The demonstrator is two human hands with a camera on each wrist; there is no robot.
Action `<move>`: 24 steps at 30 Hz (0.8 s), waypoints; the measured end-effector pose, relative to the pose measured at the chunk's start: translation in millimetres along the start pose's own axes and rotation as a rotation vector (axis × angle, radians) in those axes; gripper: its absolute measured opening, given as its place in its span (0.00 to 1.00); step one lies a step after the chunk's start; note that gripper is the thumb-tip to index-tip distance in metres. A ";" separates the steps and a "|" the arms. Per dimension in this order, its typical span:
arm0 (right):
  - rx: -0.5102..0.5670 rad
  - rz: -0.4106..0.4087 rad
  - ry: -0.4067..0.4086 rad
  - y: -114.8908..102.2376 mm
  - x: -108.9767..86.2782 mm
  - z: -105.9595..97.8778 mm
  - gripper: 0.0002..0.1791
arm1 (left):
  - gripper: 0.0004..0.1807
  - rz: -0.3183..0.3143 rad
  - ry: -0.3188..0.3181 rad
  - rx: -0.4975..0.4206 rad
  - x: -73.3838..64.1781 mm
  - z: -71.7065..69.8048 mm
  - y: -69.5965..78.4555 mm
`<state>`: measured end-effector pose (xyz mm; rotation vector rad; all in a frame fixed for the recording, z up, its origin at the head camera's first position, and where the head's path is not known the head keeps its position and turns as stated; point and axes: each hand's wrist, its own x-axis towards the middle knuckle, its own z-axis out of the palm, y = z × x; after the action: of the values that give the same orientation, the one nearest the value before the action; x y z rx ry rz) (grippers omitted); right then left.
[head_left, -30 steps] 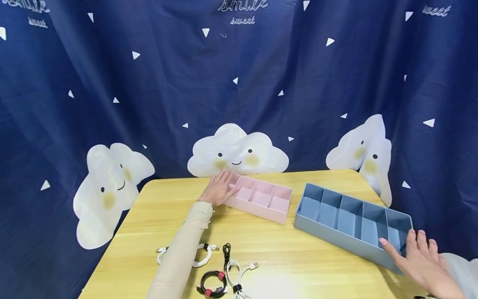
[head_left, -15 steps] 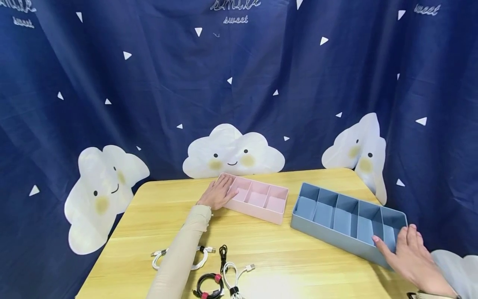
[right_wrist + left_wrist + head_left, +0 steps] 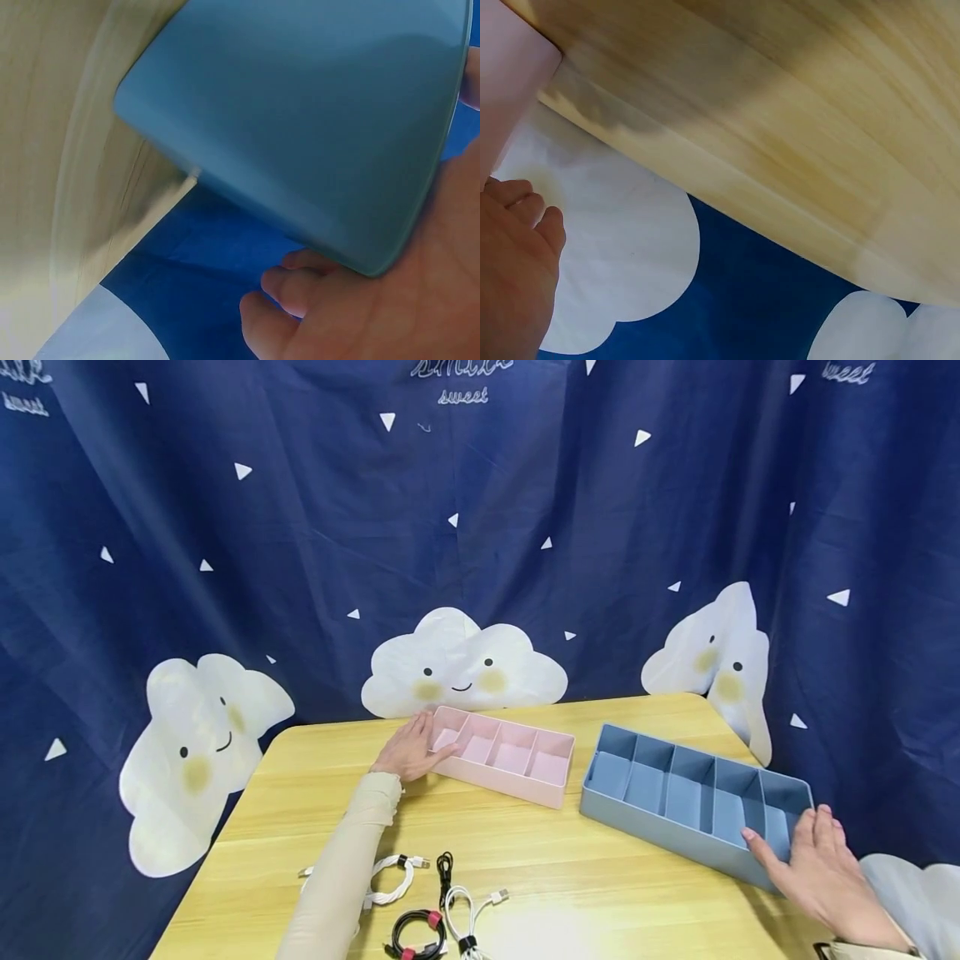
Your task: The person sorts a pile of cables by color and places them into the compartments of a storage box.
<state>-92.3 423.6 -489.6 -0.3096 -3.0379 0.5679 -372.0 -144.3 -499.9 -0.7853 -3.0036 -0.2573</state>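
At the back middle of the table, a pink divided box point(image 3: 502, 777) shows its row of compartments. My left hand point(image 3: 408, 750) lies along its left end, fingers extended and thumb at the front corner. The left wrist view has this hand point(image 3: 517, 255) beside the pink wall. To the right sits a larger blue-grey divided box point(image 3: 667, 831), set at a slant. My right hand point(image 3: 821, 877) is at its right end, thumb over the front rim and fingers loosely extended along the end. Close up, the right wrist view shows the hand point(image 3: 382, 307) beside the blue-grey end wall.
Near the table's front lie a white cable coil point(image 3: 390, 897), partly behind my left sleeve point(image 3: 337, 885), a black coil with red ties point(image 3: 395, 935), a small black cable bundle point(image 3: 446, 877) and a white USB cable point(image 3: 483, 906). A dark blue curtain point(image 3: 510, 568) hangs behind the table.
My left hand has slid left off the pink box's first compartment to its outer end. My right hand stays at the blue-grey box. The head view has turned slightly right.
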 end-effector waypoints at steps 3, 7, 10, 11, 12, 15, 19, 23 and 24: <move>-0.009 0.005 0.011 -0.2 0.2 -0.9 0.63 | 0.54 0.017 -0.012 -0.002 0.7 2.3 -1.6; -0.019 -0.022 0.060 -2.2 1.2 -0.7 0.61 | 0.53 0.024 -0.008 0.000 0.9 3.5 -2.6; -0.027 -0.045 0.108 -2.5 2.5 1.5 0.59 | 0.52 0.030 0.001 -0.008 -0.4 3.3 -3.9; -0.029 -0.050 0.120 -2.2 3.0 2.1 0.59 | 0.52 0.032 0.003 -0.009 -1.0 3.0 -4.3; -0.029 -0.056 0.134 -1.8 3.5 2.8 0.59 | 0.52 0.034 0.005 -0.010 -1.5 2.8 -4.9; -0.033 -0.064 0.150 -0.4 5.3 3.7 0.58 | 0.52 0.036 0.009 -0.012 -3.1 1.5 -4.7; -0.033 -0.075 0.163 0.5 6.5 3.6 0.57 | 0.52 0.037 0.008 -0.012 -5.2 0.6 -3.6; -0.028 -0.083 0.121 0.7 6.2 2.2 0.57 | 0.52 0.037 0.006 -0.013 -7.7 1.5 -4.2; -0.026 -0.085 0.109 0.4 6.4 1.5 0.57 | 0.52 0.037 0.006 -0.015 -8.2 1.7 -4.6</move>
<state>-98.6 424.7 -491.1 -0.2034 -2.9387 0.4903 -367.1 -151.9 -502.8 -0.8386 -2.9820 -0.2816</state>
